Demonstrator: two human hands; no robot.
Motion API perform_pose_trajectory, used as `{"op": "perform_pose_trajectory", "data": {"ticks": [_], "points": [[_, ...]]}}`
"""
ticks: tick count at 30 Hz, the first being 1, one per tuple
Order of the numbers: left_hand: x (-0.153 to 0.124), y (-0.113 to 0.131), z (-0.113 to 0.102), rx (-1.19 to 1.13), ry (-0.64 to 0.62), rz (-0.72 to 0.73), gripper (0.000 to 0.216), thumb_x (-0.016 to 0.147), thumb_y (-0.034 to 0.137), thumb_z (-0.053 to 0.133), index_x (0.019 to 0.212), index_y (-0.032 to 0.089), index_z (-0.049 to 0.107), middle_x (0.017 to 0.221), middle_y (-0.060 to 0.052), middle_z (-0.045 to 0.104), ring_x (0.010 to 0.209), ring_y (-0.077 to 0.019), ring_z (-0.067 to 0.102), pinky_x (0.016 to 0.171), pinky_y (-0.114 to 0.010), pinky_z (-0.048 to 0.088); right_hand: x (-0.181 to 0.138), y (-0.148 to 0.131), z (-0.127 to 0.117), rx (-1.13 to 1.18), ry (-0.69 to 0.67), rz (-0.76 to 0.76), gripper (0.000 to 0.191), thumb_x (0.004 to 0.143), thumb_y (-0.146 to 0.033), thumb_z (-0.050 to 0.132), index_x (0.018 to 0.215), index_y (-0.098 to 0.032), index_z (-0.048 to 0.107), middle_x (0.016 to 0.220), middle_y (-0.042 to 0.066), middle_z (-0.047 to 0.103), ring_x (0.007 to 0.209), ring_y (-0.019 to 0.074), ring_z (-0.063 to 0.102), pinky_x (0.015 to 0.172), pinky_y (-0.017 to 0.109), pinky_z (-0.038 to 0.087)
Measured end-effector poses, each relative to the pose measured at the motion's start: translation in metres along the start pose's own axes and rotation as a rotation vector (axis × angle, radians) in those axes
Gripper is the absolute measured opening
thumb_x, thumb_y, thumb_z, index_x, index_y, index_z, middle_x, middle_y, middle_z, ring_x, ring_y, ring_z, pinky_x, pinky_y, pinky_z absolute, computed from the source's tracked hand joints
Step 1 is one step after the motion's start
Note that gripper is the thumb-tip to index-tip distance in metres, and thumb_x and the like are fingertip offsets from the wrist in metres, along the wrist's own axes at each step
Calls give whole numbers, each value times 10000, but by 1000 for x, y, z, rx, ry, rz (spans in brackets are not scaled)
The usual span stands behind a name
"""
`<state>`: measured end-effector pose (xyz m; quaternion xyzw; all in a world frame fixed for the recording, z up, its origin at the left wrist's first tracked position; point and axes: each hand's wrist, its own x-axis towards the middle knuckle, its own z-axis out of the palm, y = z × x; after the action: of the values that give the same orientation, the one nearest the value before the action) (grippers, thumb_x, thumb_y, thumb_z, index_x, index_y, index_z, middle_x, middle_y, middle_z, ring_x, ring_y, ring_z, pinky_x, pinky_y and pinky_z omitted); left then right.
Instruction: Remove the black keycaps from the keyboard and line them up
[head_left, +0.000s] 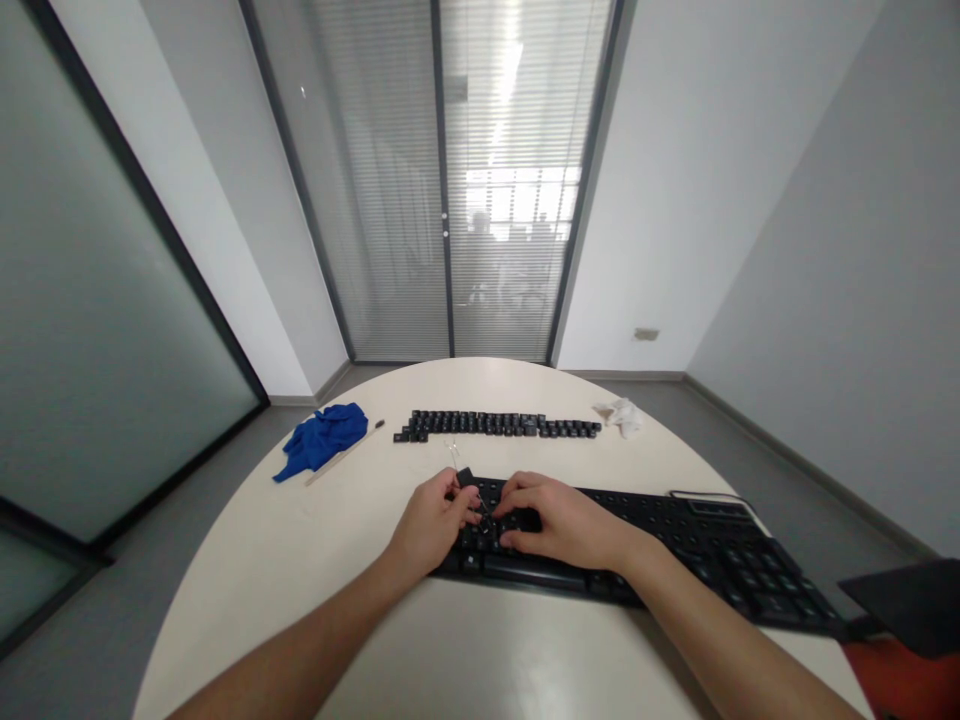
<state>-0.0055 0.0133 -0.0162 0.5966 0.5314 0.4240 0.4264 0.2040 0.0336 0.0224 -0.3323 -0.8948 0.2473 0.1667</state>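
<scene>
A black keyboard lies across the round white table, with many of its keycaps off. My left hand rests on the keyboard's left end, its fingers curled round a small wire keycap puller. My right hand lies beside it on the keyboard, fingers bent and pressing down on the keys, a black keycap sitting between the two hands. Removed black keycaps are laid out in rows further back on the table.
A crumpled blue cloth lies at the back left with a thin wooden stick beside it. A white crumpled tissue sits at the back right. A dark object stands at the right edge. Glass doors with blinds are behind.
</scene>
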Motion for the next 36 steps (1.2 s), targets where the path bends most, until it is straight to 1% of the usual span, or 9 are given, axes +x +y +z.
{"op": "perform_pose_trajectory", "data": {"ticks": [2,4,8,13,18,20,26,32,36], "points": [[1,-2,0,-43,-6,-2,238,863,385,575,757,182,506,810,-50,710,673,-186,715,576,-251,510,1,-3,2,-16,30,10,270,813,-336,698,1064,-237,704,1013,38,648,922,192,612,850,294,462],[-2,0,0,-15,-7,45,229,869,374,572,759,182,511,803,-49,711,692,-190,718,583,-248,512,3,-5,5,-33,56,-2,257,818,-345,692,1050,-235,701,990,34,665,939,198,609,849,297,458],[-10,7,-1,149,34,157,220,891,348,555,751,178,543,730,-34,703,644,-174,684,559,-234,475,6,-7,11,-52,111,8,186,812,-318,699,976,-230,699,926,23,689,921,198,607,819,298,453],[-12,11,-4,364,76,313,216,899,332,563,784,171,650,699,-23,688,627,-162,627,586,-242,439,8,-6,19,-30,177,58,147,803,-253,682,946,-221,672,888,14,685,858,180,612,765,284,450],[-12,12,-6,350,38,321,201,897,313,573,837,180,711,772,-31,719,690,-172,641,630,-244,457,10,-8,26,-36,245,101,150,780,-220,668,929,-214,650,913,24,689,862,189,621,769,290,447],[-12,14,-6,291,27,311,198,901,307,570,869,190,727,813,-27,730,713,-169,647,643,-238,466,11,-9,26,-8,244,123,141,776,-218,666,915,-211,645,884,18,687,827,182,626,742,280,447],[-6,13,-9,111,-20,270,228,892,314,575,831,165,737,806,-34,739,736,-173,660,635,-227,477,11,-12,20,105,207,122,149,790,-246,671,932,-207,651,869,8,682,802,164,633,722,256,447],[-7,11,-10,141,-73,301,200,882,299,581,861,189,747,838,-27,750,760,-179,667,663,-237,488,9,-9,21,73,185,81,186,737,-193,696,922,-206,669,884,18,698,827,183,636,755,274,454],[-8,13,-10,134,-55,285,201,876,304,587,874,186,751,847,-34,755,758,-183,671,661,-242,500,9,-10,22,112,206,78,204,725,-185,686,926,-213,687,872,13,706,803,179,643,744,271,465]]}}
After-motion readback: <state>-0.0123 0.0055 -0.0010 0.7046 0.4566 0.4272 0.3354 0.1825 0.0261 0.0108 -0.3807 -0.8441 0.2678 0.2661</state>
